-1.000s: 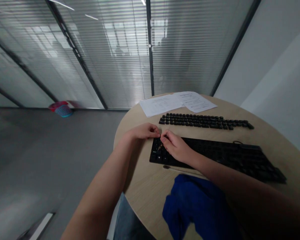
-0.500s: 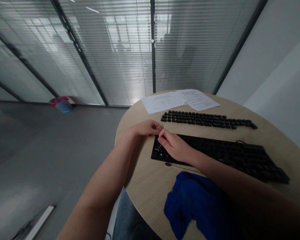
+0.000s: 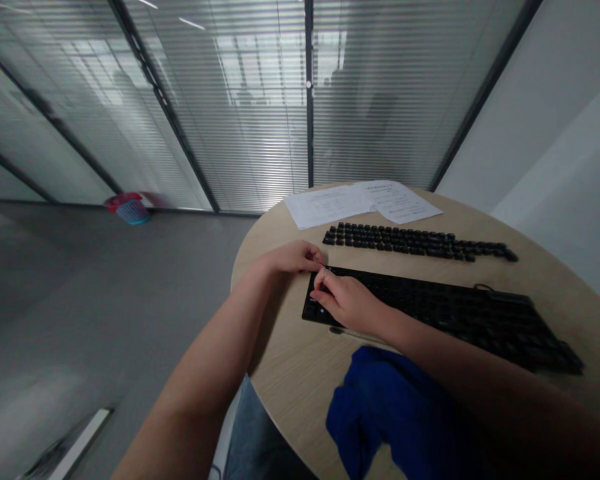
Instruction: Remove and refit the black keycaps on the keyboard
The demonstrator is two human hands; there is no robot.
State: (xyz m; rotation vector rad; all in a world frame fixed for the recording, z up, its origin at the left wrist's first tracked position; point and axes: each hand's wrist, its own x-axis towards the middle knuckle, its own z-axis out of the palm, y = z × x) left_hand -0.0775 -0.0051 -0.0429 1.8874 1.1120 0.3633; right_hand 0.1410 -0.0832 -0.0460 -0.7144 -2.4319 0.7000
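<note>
Keyboard (image 3: 440,303) ran lengthwise rightward from your curled left hand (image 3: 296,256); your curled right hand (image 3: 347,300) overlay its left end; grips unclear.

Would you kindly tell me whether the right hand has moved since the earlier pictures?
Yes, the right hand has shifted slightly left, judged against the keyboard and papers.

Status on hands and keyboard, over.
Left hand by far left corner of keyboard; right hand over its left end, grips unclear. Keyboard on table. Right forearm hides part of it. Keycaps lined up beyond.
</note>
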